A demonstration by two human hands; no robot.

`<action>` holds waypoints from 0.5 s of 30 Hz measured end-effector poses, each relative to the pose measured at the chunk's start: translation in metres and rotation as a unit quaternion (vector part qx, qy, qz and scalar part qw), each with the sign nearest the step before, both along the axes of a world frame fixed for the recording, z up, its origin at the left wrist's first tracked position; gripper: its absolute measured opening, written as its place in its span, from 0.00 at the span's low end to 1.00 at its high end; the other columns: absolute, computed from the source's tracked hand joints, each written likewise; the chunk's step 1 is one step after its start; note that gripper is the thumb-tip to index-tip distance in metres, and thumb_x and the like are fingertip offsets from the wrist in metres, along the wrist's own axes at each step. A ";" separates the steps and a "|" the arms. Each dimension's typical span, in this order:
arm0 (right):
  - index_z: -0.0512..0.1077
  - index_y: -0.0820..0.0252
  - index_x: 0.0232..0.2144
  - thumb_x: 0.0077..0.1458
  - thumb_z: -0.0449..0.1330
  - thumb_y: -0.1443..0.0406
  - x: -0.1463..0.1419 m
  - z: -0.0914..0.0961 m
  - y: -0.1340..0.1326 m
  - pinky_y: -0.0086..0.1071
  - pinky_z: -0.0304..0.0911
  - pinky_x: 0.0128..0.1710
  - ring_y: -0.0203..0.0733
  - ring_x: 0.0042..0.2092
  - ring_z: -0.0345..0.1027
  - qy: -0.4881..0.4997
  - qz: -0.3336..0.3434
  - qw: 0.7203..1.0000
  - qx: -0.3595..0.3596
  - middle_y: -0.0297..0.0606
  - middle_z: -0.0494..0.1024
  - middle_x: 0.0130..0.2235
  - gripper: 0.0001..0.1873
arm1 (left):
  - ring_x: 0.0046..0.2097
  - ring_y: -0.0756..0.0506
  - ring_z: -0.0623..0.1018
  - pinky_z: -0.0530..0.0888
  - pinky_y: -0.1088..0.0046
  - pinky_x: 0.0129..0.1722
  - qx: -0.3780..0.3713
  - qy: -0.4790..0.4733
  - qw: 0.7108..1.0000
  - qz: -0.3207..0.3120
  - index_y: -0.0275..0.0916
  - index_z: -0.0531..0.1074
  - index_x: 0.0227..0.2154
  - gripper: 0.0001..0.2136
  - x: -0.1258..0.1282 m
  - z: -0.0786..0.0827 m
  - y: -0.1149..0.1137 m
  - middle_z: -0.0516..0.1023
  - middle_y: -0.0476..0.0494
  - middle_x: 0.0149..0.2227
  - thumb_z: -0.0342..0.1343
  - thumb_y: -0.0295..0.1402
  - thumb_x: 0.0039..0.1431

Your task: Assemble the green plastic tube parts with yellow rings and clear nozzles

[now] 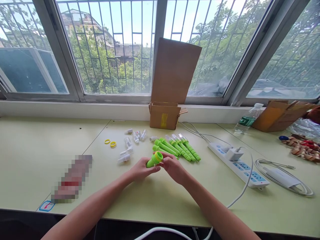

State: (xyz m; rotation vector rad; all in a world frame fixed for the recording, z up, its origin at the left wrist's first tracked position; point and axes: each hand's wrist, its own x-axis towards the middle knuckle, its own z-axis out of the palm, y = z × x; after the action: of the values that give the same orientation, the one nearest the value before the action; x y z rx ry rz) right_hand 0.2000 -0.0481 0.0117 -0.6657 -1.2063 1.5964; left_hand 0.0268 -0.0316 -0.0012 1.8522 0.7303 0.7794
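My left hand point(142, 169) grips the body of a green tube point(153, 160) with a yellow ring at its wide end. My right hand point(173, 167) is closed on the same tube's ringed end from the right. Both hands rest low over the pale green table point(37, 156). Just behind them lies a row of several green tubes point(178, 148) with clear tips. Several small clear plastic parts point(131, 144) are scattered to the left of that row. Two loose yellow rings point(110, 143) lie farther left.
A small open cardboard box point(164, 115) stands at the windowsill, with a flat cardboard sheet point(175, 70) leaning behind it. A white power strip point(237, 164) with a plugged charger lies right, beside a white adapter and cable point(282, 176). A water bottle point(248, 119) and another box point(280, 115) are at far right.
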 end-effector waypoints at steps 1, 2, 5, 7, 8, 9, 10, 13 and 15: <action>0.78 0.60 0.36 0.45 0.57 0.69 0.000 -0.002 0.000 0.34 0.62 0.39 0.39 0.35 0.66 0.001 0.000 1.000 -0.006 0.37 0.76 0.32 0.15 | 0.24 0.55 0.55 0.52 0.77 0.23 -0.005 0.002 1.000 -0.003 0.34 0.66 0.20 0.22 0.000 0.000 0.000 0.55 0.54 0.20 0.55 0.51 0.52; 0.78 0.60 0.37 0.45 0.57 0.69 0.000 -0.003 0.000 0.34 0.62 0.38 0.38 0.34 0.66 0.000 -0.001 1.000 -0.009 0.37 0.76 0.32 0.16 | 0.24 0.55 0.56 0.53 0.77 0.23 -0.010 0.001 1.000 -0.007 0.34 0.67 0.20 0.22 -0.001 0.001 0.000 0.56 0.54 0.20 0.56 0.51 0.51; 0.78 0.59 0.40 0.45 0.57 0.69 -0.001 -0.005 0.000 0.31 0.62 0.29 0.36 0.30 0.64 -0.017 -0.016 1.000 -0.003 0.37 0.75 0.31 0.18 | 0.24 0.53 0.61 0.58 0.78 0.24 -0.021 -0.008 0.999 -0.025 0.33 0.71 0.24 0.21 -0.002 0.005 0.000 0.63 0.52 0.21 0.56 0.51 0.51; 0.78 0.59 0.41 0.45 0.57 0.68 -0.002 -0.005 -0.002 0.28 0.60 0.23 0.35 0.28 0.62 -0.024 -0.025 0.999 0.002 0.37 0.74 0.31 0.19 | 0.26 0.52 0.64 0.61 0.78 0.25 -0.026 -0.013 0.999 -0.038 0.33 0.73 0.27 0.21 -0.002 0.008 -0.001 0.67 0.49 0.22 0.56 0.50 0.52; 0.78 0.59 0.42 0.45 0.57 0.68 -0.002 -0.004 -0.002 0.27 0.59 0.22 0.34 0.27 0.61 -0.028 -0.024 0.999 0.004 0.37 0.74 0.32 0.19 | 0.26 0.52 0.66 0.62 0.78 0.26 -0.027 -0.015 0.999 -0.044 0.33 0.74 0.28 0.21 -0.002 0.010 -0.002 0.69 0.48 0.23 0.55 0.50 0.53; 0.78 0.59 0.42 0.45 0.57 0.68 -0.002 -0.003 -0.002 0.27 0.59 0.21 0.34 0.27 0.61 -0.031 -0.021 0.999 0.005 0.38 0.74 0.32 0.19 | 0.26 0.52 0.66 0.63 0.78 0.26 -0.026 -0.017 0.998 -0.048 0.33 0.74 0.28 0.20 -0.002 0.011 -0.002 0.70 0.48 0.23 0.55 0.49 0.53; 0.78 0.60 0.41 0.45 0.57 0.68 -0.002 -0.002 -0.003 0.27 0.60 0.21 0.34 0.27 0.61 -0.034 -0.015 0.999 0.007 0.39 0.75 0.33 0.19 | 0.26 0.52 0.67 0.63 0.78 0.26 -0.023 -0.020 0.998 -0.052 0.33 0.75 0.28 0.20 -0.002 0.012 -0.003 0.70 0.48 0.23 0.55 0.49 0.54; 0.78 0.60 0.41 0.46 0.56 0.68 -0.001 -0.001 -0.002 0.29 0.62 0.23 0.34 0.28 0.61 -0.038 0.000 0.999 0.011 0.41 0.76 0.37 0.19 | 0.26 0.52 0.67 0.64 0.78 0.26 -0.015 -0.025 0.998 -0.055 0.33 0.74 0.26 0.19 -0.003 0.014 -0.004 0.71 0.48 0.24 0.55 0.48 0.55; 0.79 0.59 0.39 0.45 0.56 0.68 -0.001 0.000 -0.002 0.29 0.62 0.24 0.35 0.28 0.63 -0.038 -0.002 0.999 0.014 0.41 0.76 0.38 0.18 | 0.26 0.52 0.67 0.63 0.78 0.25 -0.018 -0.020 0.998 -0.049 0.33 0.74 0.26 0.19 -0.003 0.015 -0.005 0.70 0.48 0.23 0.55 0.48 0.55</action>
State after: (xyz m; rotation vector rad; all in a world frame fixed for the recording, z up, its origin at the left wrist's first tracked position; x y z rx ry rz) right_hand 0.1991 -0.0504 0.0118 -0.7157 -1.2802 1.5599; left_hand 0.0240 -0.0366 0.0136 1.8215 0.6207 0.7338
